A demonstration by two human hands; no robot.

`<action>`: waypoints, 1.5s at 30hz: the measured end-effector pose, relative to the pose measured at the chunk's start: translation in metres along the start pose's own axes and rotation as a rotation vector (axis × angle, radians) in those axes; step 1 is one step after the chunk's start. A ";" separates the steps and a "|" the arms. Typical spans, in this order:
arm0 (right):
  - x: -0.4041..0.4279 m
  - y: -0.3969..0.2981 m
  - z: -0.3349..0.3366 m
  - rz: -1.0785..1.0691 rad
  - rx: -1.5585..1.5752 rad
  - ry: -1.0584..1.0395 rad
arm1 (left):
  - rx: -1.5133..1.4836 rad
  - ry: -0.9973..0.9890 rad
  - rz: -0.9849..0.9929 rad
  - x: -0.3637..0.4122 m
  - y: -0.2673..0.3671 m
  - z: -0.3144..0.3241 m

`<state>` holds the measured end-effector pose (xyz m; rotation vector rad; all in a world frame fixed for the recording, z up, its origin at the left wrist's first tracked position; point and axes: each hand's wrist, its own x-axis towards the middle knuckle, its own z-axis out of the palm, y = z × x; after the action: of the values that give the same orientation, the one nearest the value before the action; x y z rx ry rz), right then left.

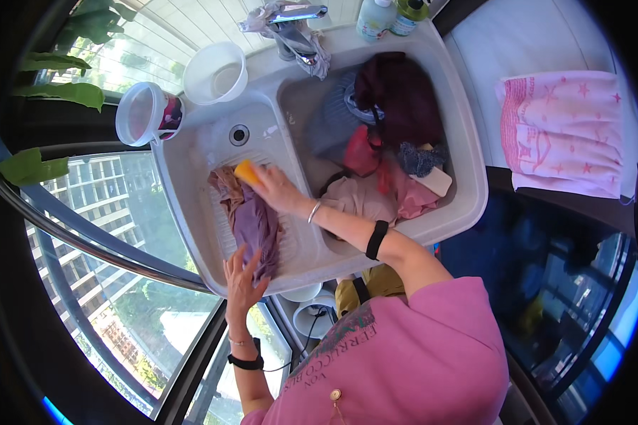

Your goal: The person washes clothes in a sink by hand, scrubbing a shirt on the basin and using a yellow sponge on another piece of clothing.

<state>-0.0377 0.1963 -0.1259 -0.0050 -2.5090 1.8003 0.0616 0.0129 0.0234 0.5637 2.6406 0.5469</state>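
Note:
A purple garment [252, 223] with a brown patterned part lies wet on the ribbed washboard surface of the left basin [191, 175]. My right hand [279, 190] grips an orange-yellow block [247, 172], likely soap or a sponge, against the garment's upper end. Near the garment's lower end, my left hand [244, 279] has its fingers spread and holds nothing; whether the fingertips touch the cloth is hard to tell. In the right basin [303, 106] several garments sit in water, among them a dark maroon one [409, 101] and a beige one [359, 199].
A faucet [297, 45] wrapped in cloth rises behind the basins. Two plastic tubs, one with a handle [135, 114] and one round [215, 74], stand at the back left. Bottles [377, 18] line the back rim. A pink towel [563, 133] lies to the right.

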 end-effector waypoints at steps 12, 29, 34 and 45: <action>0.046 0.003 0.028 -0.271 -0.693 -0.166 | -0.032 0.288 -0.112 0.001 -0.025 0.098; -0.022 -0.034 0.022 -0.479 -0.526 -0.581 | -0.057 0.363 -0.281 -0.017 -0.020 0.110; 0.023 -0.003 0.051 -0.325 -0.432 -0.438 | -0.047 0.372 -0.237 -0.011 -0.019 0.104; -0.005 -0.013 0.062 -0.934 -0.629 -0.587 | -0.063 0.382 -0.271 -0.014 -0.024 0.111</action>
<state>-0.0348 0.1336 -0.1338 1.5351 -2.5331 0.6664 0.1152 0.0188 -0.0776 0.0799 2.9753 0.7080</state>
